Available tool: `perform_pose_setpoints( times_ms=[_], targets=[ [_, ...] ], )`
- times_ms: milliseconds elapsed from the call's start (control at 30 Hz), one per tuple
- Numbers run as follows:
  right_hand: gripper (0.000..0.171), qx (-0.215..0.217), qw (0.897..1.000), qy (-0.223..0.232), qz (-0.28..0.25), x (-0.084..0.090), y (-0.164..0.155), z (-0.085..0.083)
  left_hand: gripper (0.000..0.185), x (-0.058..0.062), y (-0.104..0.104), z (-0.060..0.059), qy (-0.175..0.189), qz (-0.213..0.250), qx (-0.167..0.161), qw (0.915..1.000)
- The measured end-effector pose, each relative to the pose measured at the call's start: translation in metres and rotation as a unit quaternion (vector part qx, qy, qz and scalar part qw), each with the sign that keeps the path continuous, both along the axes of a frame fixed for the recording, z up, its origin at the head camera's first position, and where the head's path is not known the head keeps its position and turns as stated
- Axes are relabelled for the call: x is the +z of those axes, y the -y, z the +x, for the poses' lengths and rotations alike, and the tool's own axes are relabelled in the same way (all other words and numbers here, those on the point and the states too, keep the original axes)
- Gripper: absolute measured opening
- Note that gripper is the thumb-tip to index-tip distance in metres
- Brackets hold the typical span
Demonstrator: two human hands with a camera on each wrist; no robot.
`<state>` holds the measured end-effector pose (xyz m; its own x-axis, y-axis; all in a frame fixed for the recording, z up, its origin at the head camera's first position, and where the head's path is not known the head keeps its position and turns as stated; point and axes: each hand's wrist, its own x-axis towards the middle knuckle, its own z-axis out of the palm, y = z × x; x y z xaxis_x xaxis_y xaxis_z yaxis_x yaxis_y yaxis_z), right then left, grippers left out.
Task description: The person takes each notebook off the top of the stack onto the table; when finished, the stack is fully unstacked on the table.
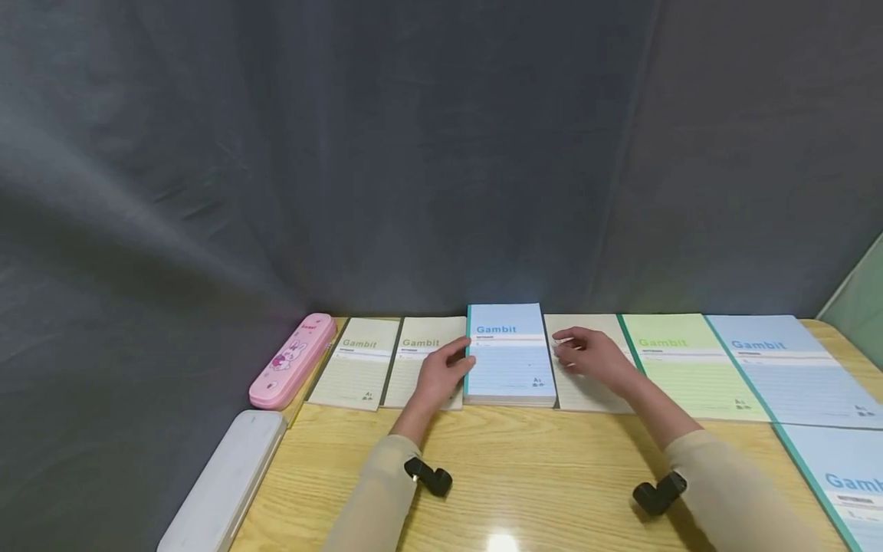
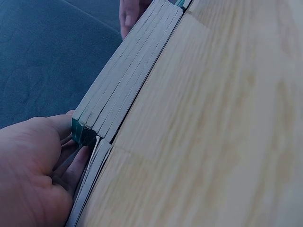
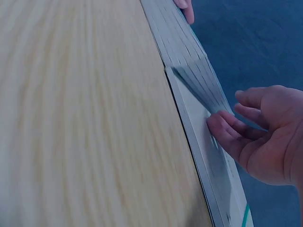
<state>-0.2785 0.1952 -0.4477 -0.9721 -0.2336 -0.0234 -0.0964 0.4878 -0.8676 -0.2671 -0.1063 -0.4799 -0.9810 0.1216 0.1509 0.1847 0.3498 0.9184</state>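
Blue notebook stack (image 1: 510,356) sits at the far edge of the surface (image 1: 538,475), against the grey backdrop, on top of the row of flat notebooks: cream notebooks (image 1: 389,360) to its left, a cream one (image 1: 586,379) to its right, then the green notebook (image 1: 690,372) and more blue ones further right. Risk: the stack is several thin books, loose, resting on uneven ground where the lower covers overlap; a one-sided push would likely fan or skew the books, and the bottom one could catch on the cream cover edge beneath and drag it out of line. Squeezing from both sides without even pressure could buckle the top covers. Left hand (image 1: 441,376) is at the stack's left edge, at the teal spine; in the left wrist view its fingers (image 2: 71,163) lie mostly straight, tips against the spine corner, nothing clamped. Right hand (image 1: 593,356) is just right of the stack, over the cream notebook; the right wrist view shows its fingers (image 3: 227,135) loosely bent, fingertips touching the stack's right edge, not gripping. Pink pencil case (image 1: 293,360) and white case (image 1: 224,483) lie well left of the stack, clear of both hands.
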Motion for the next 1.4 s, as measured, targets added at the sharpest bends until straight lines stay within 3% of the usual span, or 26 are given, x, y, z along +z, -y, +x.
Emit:
perform_pose_setpoints(
  times_ms=[233, 467, 833, 1133, 1400],
  targets=[
    [0.045, -0.055, 0.998, 0.032, 0.011, -0.003, 0.026, -0.014, 0.041, -0.002, 0.0, 0.0, -0.003, 0.0, -0.002, 1.0],
    [0.044, -0.093, 0.994, 0.023, 0.046, -0.004, 0.036, -0.015, 0.041, -0.002, -0.001, 0.0, -0.003, -0.004, 0.001, 1.0],
    [0.045, -0.085, 0.995, 0.014, 0.051, -0.009, 0.029, -0.016, 0.044, -0.002, -0.001, 0.001, 0.013, -0.017, -0.001, 0.9998],
    [0.047, -0.065, 0.997, 0.029, -0.005, -0.008, 0.02, -0.012, 0.041, 0.0, 0.0, -0.001, 0.008, -0.047, -0.008, 0.9988],
    [0.051, -0.067, 0.998, 0.005, 0.019, -0.006, 0.013, -0.003, 0.041, -0.001, 0.001, 0.0, 0.012, -0.041, -0.007, 0.9991]
  ],
)
